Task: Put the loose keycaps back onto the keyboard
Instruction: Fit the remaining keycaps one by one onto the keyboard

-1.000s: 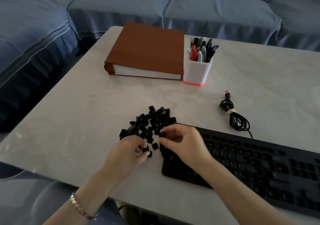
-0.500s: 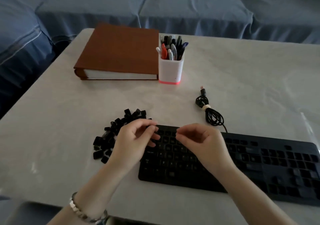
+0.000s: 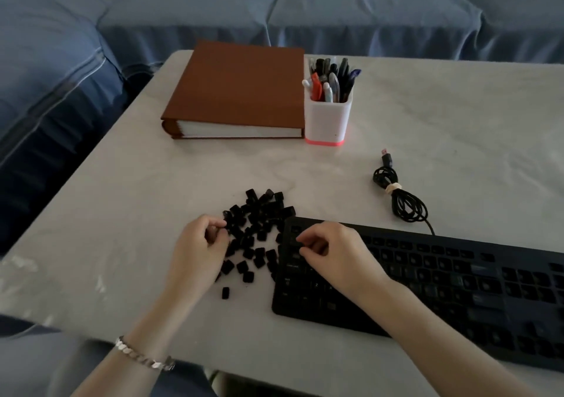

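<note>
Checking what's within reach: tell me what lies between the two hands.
Head view: loose keycaps and the keyboard's left end lie between the left hand and right hand.

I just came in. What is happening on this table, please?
A person is putting loose keycaps back on a black keyboard. The left hand is at the pile beside the keyboard's left end, fingers curled; whether it holds a keycap is unclear. The right hand is over the keyboard's left end, fingers curled down at the keys. Many keycaps lie on the table, so much work remains.
</note>
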A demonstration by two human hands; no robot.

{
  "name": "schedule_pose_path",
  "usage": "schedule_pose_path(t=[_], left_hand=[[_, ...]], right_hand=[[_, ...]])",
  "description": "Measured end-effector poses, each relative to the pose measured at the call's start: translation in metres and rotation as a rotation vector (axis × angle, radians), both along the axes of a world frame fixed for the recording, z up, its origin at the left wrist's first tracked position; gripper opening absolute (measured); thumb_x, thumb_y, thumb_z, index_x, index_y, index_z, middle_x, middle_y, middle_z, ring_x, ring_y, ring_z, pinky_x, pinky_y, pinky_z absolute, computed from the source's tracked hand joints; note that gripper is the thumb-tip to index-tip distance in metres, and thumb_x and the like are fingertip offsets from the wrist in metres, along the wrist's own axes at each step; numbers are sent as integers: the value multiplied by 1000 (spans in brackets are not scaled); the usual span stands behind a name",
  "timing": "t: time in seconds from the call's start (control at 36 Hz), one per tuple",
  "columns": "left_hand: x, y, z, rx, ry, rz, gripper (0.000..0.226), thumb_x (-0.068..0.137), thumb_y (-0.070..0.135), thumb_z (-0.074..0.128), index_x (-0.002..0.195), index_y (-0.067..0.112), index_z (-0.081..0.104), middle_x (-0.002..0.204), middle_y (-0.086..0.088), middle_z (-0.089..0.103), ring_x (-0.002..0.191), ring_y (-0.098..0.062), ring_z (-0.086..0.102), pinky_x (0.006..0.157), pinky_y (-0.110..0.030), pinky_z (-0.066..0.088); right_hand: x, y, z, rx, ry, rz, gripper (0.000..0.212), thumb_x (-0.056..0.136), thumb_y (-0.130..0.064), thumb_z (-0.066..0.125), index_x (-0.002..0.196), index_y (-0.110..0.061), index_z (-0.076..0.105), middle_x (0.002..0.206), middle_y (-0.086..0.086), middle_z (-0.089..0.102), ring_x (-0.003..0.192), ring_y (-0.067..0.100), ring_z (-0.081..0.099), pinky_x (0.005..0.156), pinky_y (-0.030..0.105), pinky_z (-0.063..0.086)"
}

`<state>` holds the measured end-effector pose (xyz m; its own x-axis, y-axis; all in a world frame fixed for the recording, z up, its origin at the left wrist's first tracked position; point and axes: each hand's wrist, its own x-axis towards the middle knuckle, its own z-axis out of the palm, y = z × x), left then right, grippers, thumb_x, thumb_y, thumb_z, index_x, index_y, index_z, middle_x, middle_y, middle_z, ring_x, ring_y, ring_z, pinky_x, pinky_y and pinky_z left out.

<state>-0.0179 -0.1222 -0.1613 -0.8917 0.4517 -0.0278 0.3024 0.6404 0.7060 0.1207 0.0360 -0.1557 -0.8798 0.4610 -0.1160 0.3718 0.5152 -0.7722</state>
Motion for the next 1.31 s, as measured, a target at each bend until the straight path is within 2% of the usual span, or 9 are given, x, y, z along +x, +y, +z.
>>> schedule_pose_path(t=[0.17,0.31,0.5,0.61,0.72,0.83,0.94,1.11,1.31], left_hand=[[-5,-25,-4,-195,59,-148,24,77,21,75,98,18,64,80,4,48,67,-4,45,56,-10,34],[4,-30,-5,-243,19,-303,32,70,34,80,93,21,62,87,15,42,74,-3,48,62,-11,37],[11,-25,-12,-334,33,-392,39,78,39,73,110,21,60,98,11,40,86,-7,45,72,-17,36],[15,-19,-14,-328,48,-394,34,79,40,72,105,22,60,88,16,36,81,-5,43,63,-13,31],[15,-11,-14,-81,-71,-229,11,88,20,63,98,24,60,79,13,46,65,0,45,59,-11,35],[17,5,2,305,-493,15,33,95,-6,32,108,10,58,76,3,55,54,-1,48,52,-16,40],[30,21,32,576,-705,-16,27,97,-6,36,103,11,56,82,-4,69,57,-4,60,53,-17,48],[53,42,59,726,-886,-141,14,87,-1,51,92,2,64,97,-7,73,82,-18,72,59,-17,53],[75,62,70,768,-1073,-287,27,80,-3,50,104,4,62,103,-9,72,89,-18,71,63,-18,54]], right_hand=[[-40,-30,2,183,-85,245,33,90,-24,59,122,-18,58,115,-1,54,105,14,52,89,28,45],[-69,-42,-3,490,-263,356,26,91,-18,56,117,-13,57,114,3,55,110,20,45,83,29,41],[-69,-40,-6,442,-257,310,21,90,-11,52,109,-11,61,109,5,58,103,21,51,75,29,43],[-60,-38,-7,307,-124,209,21,88,-22,56,106,-15,64,103,-1,59,98,15,54,76,25,45],[-48,-32,-1,-98,45,-54,6,84,-17,63,87,-21,66,77,-13,62,72,0,59,66,10,46],[-28,-19,19,-494,150,-156,16,85,-9,64,85,-25,66,76,-2,69,70,8,67,66,17,53],[-2,-6,41,-758,295,-241,17,83,1,62,89,-13,69,72,3,71,67,11,68,64,16,53],[34,11,57,-784,365,-336,32,60,-10,71,91,-13,70,80,8,72,72,18,70,67,18,54],[64,24,62,-637,424,-378,30,55,-11,72,84,-17,71,75,6,71,66,16,68,63,16,53]])
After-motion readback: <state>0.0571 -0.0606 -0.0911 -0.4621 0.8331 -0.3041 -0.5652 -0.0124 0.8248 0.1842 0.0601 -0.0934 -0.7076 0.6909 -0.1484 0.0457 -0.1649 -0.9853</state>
